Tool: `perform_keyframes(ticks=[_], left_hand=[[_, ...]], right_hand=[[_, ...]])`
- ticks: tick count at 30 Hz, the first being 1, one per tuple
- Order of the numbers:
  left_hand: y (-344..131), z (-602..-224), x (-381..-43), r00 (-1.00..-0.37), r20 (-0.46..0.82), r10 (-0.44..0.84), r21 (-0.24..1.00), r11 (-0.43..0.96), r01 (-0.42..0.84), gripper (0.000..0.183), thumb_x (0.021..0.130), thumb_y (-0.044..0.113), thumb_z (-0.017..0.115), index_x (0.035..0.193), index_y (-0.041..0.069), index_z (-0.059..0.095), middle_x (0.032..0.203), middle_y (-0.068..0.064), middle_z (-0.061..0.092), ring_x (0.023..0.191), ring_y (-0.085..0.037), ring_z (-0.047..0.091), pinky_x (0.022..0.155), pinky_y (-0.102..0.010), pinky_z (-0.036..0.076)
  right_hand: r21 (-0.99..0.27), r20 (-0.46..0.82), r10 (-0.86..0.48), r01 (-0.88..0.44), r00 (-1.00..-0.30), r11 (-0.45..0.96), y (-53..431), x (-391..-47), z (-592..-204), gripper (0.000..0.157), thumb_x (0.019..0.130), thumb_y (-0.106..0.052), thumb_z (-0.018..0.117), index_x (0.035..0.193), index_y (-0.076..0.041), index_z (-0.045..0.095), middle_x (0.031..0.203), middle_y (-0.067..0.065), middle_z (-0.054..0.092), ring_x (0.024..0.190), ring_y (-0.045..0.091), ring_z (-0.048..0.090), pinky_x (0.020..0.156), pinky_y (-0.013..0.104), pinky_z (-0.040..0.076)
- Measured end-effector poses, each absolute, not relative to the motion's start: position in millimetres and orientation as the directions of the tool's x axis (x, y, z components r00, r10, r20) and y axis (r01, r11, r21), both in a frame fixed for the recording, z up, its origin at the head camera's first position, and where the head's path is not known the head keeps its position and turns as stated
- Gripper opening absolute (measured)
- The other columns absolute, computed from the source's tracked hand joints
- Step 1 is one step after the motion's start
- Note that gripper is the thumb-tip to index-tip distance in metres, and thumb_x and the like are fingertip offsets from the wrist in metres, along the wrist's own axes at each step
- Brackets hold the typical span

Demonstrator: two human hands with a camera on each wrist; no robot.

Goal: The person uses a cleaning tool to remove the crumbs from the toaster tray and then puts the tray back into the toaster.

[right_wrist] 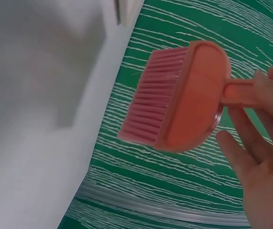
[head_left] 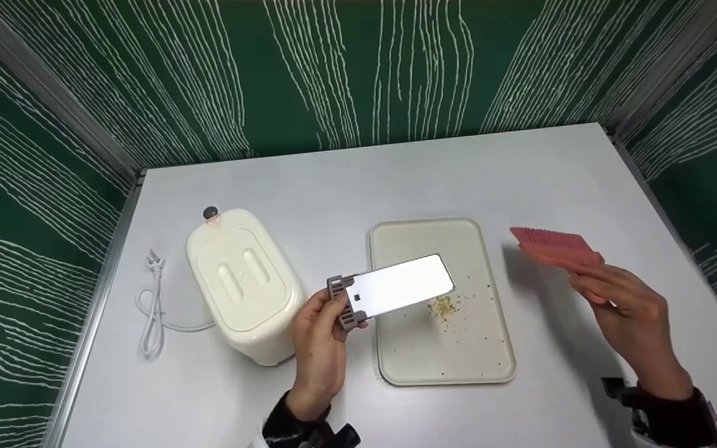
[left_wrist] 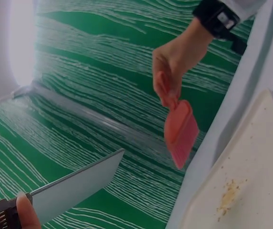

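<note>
In the head view my left hand (head_left: 321,348) grips a scraper-like tool by its slotted grey end, thumb on top. Its flat, shiny blade (head_left: 402,286) points right, above a cream tray (head_left: 427,367). A small heap of yellowish crumbs (head_left: 443,307) lies on the tray near the blade's tip, with specks scattered around. To the right of the tray, my right hand (head_left: 632,311) holds a coral hand brush (head_left: 557,247) by its handle, raised over the table. Its pink bristles (right_wrist: 155,95) show in the right wrist view, with thumb and fingers around the handle.
A white lidded appliance (head_left: 243,274) stands left of my left hand. Its white cord and plug (head_left: 155,267) lie on the table further left. Green panels with white wavy lines (head_left: 358,74) border the white table (head_left: 309,199) behind and at both sides.
</note>
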State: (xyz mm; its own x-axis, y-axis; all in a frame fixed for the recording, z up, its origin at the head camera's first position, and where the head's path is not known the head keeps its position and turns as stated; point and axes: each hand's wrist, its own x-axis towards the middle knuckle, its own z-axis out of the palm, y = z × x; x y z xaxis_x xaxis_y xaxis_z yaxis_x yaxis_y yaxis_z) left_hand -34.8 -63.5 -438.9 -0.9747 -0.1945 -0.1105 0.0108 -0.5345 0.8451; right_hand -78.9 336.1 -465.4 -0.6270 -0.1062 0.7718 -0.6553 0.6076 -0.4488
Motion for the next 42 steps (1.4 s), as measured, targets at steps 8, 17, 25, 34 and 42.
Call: perform_keyframes(ticks=[8, 17, 25, 34, 42], left_hand=[[-63, -440, -33, -0.976, -0.099, -0.193, 0.849, -0.529, 0.019, 0.023, 0.101, 0.001, 0.056, 0.116, -0.015, 0.062, 0.099, -0.017, 0.071, 0.073, -0.017, 0.065, 0.067, -0.027, 0.058], [-62, -441, -32, -0.977, -0.093, -0.191, 0.844, -0.535, 0.024, 0.024, 0.100, -0.001, 0.055, 0.116, -0.017, 0.062, 0.101, -0.018, 0.071, 0.074, -0.018, 0.066, 0.066, -0.027, 0.058], [-59, -442, -32, -0.978, -0.095, -0.187, 0.840, -0.542, 0.022, 0.022, 0.100, -0.001, 0.054, 0.114, -0.016, 0.062, 0.100, -0.018, 0.070, 0.074, -0.018, 0.065, 0.065, -0.027, 0.057], [-59, -442, -32, -0.979, -0.094, -0.181, 0.842, -0.538, 0.019, 0.023, 0.101, 0.000, 0.055, 0.115, -0.016, 0.062, 0.100, -0.018, 0.071, 0.075, -0.017, 0.066, 0.066, -0.027, 0.057], [-58, -444, -29, -0.977, -0.106, -0.187, 0.841, -0.541, 0.012, 0.023, 0.101, 0.000, 0.056, 0.115, -0.016, 0.063, 0.099, -0.018, 0.071, 0.072, -0.017, 0.065, 0.065, -0.027, 0.057]], right_hand=[[-0.443, 0.714, -0.134, -0.591, -0.687, 0.674, 363, -81, -491, 0.057, 0.103, -0.046, 0.061, 0.096, 0.007, 0.081, 0.095, 0.030, 0.074, 0.114, -0.008, 0.058, 0.097, 0.007, 0.042], [-0.467, 0.665, -0.119, -0.535, -0.737, 0.704, 373, -79, -501, 0.015, 0.095, -0.006, 0.074, 0.103, 0.005, 0.081, 0.099, 0.025, 0.076, 0.113, -0.012, 0.056, 0.095, 0.004, 0.041], [-0.491, 0.597, -0.099, -0.460, -0.796, 0.739, 373, -71, -505, 0.045, 0.065, 0.028, 0.083, 0.102, 0.002, 0.082, 0.096, 0.020, 0.077, 0.105, -0.014, 0.053, 0.080, 0.001, 0.039], [-0.554, 0.421, -0.161, -0.394, -0.892, 0.733, 368, -58, -504, 0.053, 0.066, 0.032, 0.075, 0.113, 0.007, 0.077, 0.109, 0.019, 0.073, 0.082, -0.001, 0.051, 0.068, 0.005, 0.038], [-0.564, 0.086, -0.149, -0.171, -0.985, 0.808, 364, -52, -504, 0.057, 0.075, 0.014, 0.085, 0.129, 0.013, 0.066, 0.128, 0.030, 0.063, 0.088, 0.029, 0.060, 0.062, 0.016, 0.051]])
